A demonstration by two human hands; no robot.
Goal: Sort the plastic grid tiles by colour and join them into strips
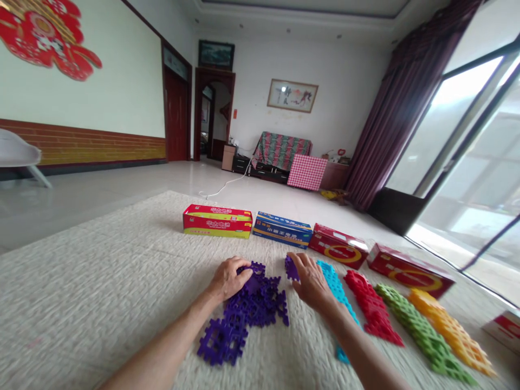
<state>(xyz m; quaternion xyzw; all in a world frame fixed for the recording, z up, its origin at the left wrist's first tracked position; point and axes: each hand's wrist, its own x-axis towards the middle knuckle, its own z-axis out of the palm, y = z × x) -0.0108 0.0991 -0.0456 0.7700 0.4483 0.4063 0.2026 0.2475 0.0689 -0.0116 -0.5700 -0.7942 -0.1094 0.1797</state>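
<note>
My left hand (229, 279) is curled over a heap of purple interlocking plastic pieces (252, 306) on the cream carpet (101, 271), gripping a purple piece (254, 283) on top. My right hand (312, 281) pinches another purple piece (291, 269) at its fingertips, just right of the heap. A separate purple piece (222, 341) lies at the heap's near edge. To the right run rows of cyan (335, 287), red (372, 309), green (422, 330) and orange (450, 330) pieces. My right forearm hides part of the cyan row.
Along the far side stand a red-and-yellow box (217, 221), a blue box (282, 229) and two red boxes (338, 246) (410, 270). Another box (504, 330) sits at the right edge. A glass door (459, 162) stands beyond the carpet's right side.
</note>
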